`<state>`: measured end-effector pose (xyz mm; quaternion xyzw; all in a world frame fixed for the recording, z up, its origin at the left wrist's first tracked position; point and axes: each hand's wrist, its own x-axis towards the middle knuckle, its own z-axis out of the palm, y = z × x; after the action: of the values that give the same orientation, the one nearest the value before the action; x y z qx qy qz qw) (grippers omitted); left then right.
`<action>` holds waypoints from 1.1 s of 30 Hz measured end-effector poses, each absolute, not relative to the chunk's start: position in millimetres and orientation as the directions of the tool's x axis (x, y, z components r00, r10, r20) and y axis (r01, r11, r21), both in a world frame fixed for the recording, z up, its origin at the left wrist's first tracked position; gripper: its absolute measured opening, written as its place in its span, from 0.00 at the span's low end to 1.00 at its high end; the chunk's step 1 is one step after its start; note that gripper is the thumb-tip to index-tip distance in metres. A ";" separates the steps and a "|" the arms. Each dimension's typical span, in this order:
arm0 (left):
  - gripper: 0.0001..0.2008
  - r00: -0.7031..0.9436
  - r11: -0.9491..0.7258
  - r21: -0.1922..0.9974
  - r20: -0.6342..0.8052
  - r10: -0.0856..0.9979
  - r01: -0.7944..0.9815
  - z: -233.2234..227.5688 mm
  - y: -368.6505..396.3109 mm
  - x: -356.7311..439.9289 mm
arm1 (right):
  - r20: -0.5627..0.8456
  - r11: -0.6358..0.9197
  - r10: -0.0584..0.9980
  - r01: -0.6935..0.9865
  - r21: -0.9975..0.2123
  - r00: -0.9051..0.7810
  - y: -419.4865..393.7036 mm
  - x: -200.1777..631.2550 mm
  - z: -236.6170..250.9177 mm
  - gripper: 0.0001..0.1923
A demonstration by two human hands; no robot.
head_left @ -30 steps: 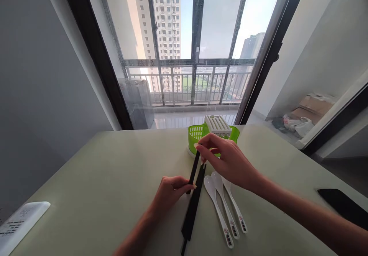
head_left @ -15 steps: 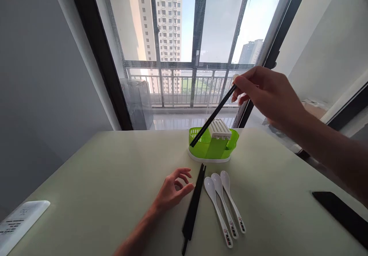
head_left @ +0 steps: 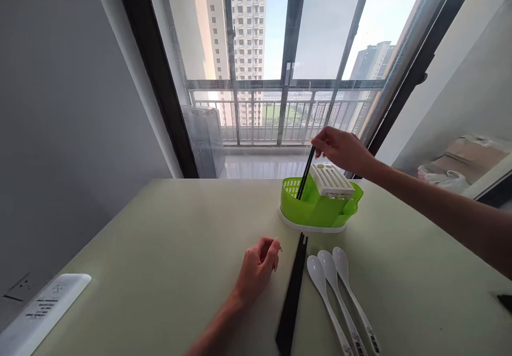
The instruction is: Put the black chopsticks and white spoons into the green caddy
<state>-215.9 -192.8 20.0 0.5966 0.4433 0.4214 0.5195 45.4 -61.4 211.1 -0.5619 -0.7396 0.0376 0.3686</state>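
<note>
Pinching black chopsticks (head_left: 306, 173) near the top with the right hand (head_left: 339, 147), lower ends at the left-hand mouth of a green caddy (head_left: 306, 216); best steepened and kept together to clear the rim. With the left hand (head_left: 256, 266) curled in, apparently empty, beside more chopsticks (head_left: 293, 294) and white spoons (head_left: 327, 263) on a pale tabletop (head_left: 200, 228), before tall window panes (head_left: 328, 25) and a balcony railing (head_left: 253, 116).

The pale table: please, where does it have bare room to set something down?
Widest free patch: the pale table between the white printed object and the left hand, up to the far edge. Another: right of the three white spoons, with the right forearm above part. Crowded: the middle, where the spoons, black chopsticks and green cutlery holder are close together.
</note>
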 end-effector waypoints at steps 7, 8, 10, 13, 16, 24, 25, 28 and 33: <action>0.22 0.257 -0.043 0.993 0.012 0.966 0.114 19.8 -192.0 -212.2 | 0.397 0.323 0.908 0.829 -0.457 -0.135 -29.5 55.9 187.7 0.13; 0.22 0.257 -0.043 0.992 0.012 0.966 0.115 19.7 -191.8 -212.1 | 0.434 0.303 0.895 0.855 -0.421 -0.104 -29.1 56.0 187.7 0.14; 0.22 0.257 -0.045 0.992 0.014 0.966 0.117 19.2 -191.3 -212.6 | 0.530 0.272 0.846 0.904 -0.330 -0.061 -33.9 53.2 189.6 0.16; 0.22 0.252 -0.036 0.993 0.006 0.968 0.115 19.3 -190.8 -213.7 | 0.639 0.305 0.763 0.926 -0.223 -0.098 -56.5 41.4 194.6 0.16; 0.22 0.229 -0.016 0.996 -0.006 0.973 0.093 21.7 -190.3 -214.4 | 0.658 0.479 0.689 0.872 -0.100 -0.303 -93.8 23.4 196.7 0.11; 0.23 0.145 0.052 0.997 -0.043 0.989 -0.058 24.4 -185.6 -215.9 | 0.124 0.918 0.321 0.341 0.201 -0.939 -191.1 -13.6 149.3 0.10; 0.24 0.132 0.068 0.995 -0.058 0.990 -0.073 24.1 -184.7 -216.0 | 0.073 0.926 0.314 0.322 0.199 -0.947 -199.0 -16.2 139.3 0.10; 0.25 0.104 0.098 0.990 -0.087 0.991 -0.100 23.2 -182.8 -216.3 | 0.042 0.934 0.276 0.279 0.225 -0.960 -216.5 -22.8 112.7 0.09; 0.25 0.118 0.113 0.990 -0.103 0.988 -0.089 23.7 -182.0 -216.8 | 0.011 0.944 0.257 0.254 0.213 -0.966 -230.6 -30.4 89.6 0.08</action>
<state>-216.8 -182.0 23.7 0.4750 0.4728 0.4665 0.5772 -30.4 -230.6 89.6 -0.1295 -0.9857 -0.1070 -0.0086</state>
